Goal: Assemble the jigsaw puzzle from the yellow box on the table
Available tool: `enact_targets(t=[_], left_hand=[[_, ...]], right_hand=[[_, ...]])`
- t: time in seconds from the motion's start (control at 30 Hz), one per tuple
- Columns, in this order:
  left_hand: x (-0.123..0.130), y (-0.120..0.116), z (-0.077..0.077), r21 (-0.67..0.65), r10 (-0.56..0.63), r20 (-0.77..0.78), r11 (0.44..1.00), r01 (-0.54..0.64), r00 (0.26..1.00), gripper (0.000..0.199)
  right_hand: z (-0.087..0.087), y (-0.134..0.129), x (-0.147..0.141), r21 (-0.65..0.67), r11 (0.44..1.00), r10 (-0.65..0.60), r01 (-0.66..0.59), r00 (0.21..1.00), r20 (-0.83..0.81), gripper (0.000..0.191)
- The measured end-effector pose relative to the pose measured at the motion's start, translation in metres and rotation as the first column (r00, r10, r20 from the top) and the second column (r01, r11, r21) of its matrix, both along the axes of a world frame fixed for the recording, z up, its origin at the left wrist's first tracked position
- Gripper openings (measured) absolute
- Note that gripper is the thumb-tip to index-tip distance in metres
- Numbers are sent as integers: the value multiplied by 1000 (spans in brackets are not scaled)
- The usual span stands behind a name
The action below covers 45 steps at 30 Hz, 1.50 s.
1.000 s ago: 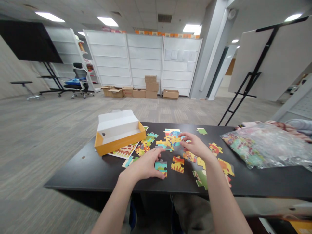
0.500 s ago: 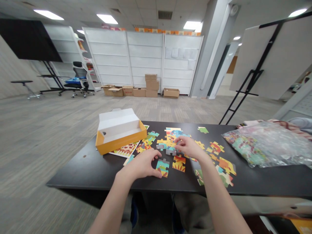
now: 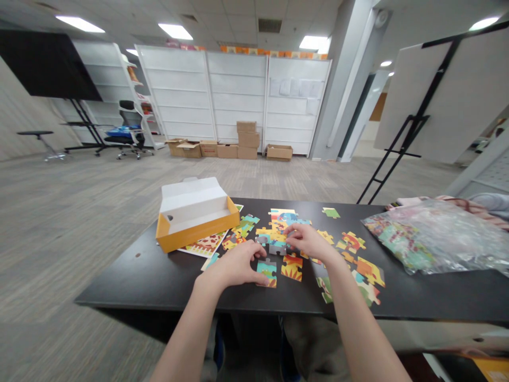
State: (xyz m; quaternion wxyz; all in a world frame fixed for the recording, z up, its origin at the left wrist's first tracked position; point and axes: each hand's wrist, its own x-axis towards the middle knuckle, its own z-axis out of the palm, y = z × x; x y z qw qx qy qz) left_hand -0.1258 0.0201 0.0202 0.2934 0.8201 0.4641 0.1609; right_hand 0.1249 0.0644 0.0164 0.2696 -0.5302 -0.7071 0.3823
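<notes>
My left hand [image 3: 241, 263] rests on the dark table with thumb and fingers apart, its thumb at the lower left edge of a teal puzzle piece [image 3: 267, 269]. Over the right edge of a partly joined puzzle [image 3: 277, 233], my right hand [image 3: 305, 240] has its fingers curled by a grey piece [image 3: 278, 248]; whether it grips that piece is unclear. An orange and yellow piece [image 3: 292, 268] lies just right of the teal one. Loose and joined pieces [image 3: 369, 270] spread out right of my right forearm.
An open yellow box [image 3: 199, 225] stands on the table's [image 3: 131, 276] left part, over a printed sheet [image 3: 207, 244]. Colourful pieces [image 3: 245, 225] lie beside the box. A green piece [image 3: 331, 213] is near the back edge. At the right is a clear plastic bag [image 3: 433, 233].
The teal piece has shifted slightly and turned straighter, with my left hand moving a little to the right. The grey piece has moved slightly left. My right hand is nearly unchanged.
</notes>
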Motion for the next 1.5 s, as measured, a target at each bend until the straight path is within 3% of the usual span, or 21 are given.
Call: enact_targets(t=[0.17,0.3,0.43,0.6,0.7,0.77,0.9,1.0,1.1,1.2,1.5], left_hand=[[8,9,-3,73,153,215,982,-172,964,62],[16,14,3,41,167,306,981,-189,937,56],[22,21,8,57,200,366,970,-236,909,47],[20,37,3,68,281,501,930,-361,818,43],[14,46,-1,141,377,415,873,-468,828,40],[8,50,-2,183,444,310,840,-511,841,40],[0,50,-3,229,527,160,803,-551,835,41],[-3,49,-3,268,563,97,780,-566,821,42],[-5,49,-6,271,577,56,777,-569,815,42],[-8,50,-9,265,577,48,780,-567,816,44],[-14,50,-12,244,551,50,802,-545,833,48]], right_hand=[[-4,2,-9,84,995,69,-61,993,-95,19],[-3,1,-22,197,978,94,-63,984,-154,20],[1,1,-25,258,966,66,-11,977,-204,24],[4,5,-12,290,950,-49,118,971,-233,23],[1,7,-3,351,923,-141,155,988,-66,17],[-1,6,1,360,926,-150,115,986,73,16],[-4,1,0,238,970,-23,-45,961,276,11],[-4,-4,-8,224,961,78,-164,934,350,10],[-5,-7,-19,282,930,116,-237,915,386,6],[-6,-9,-28,316,921,86,-228,910,406,12],[-8,-13,-29,279,930,75,-238,867,492,24]])
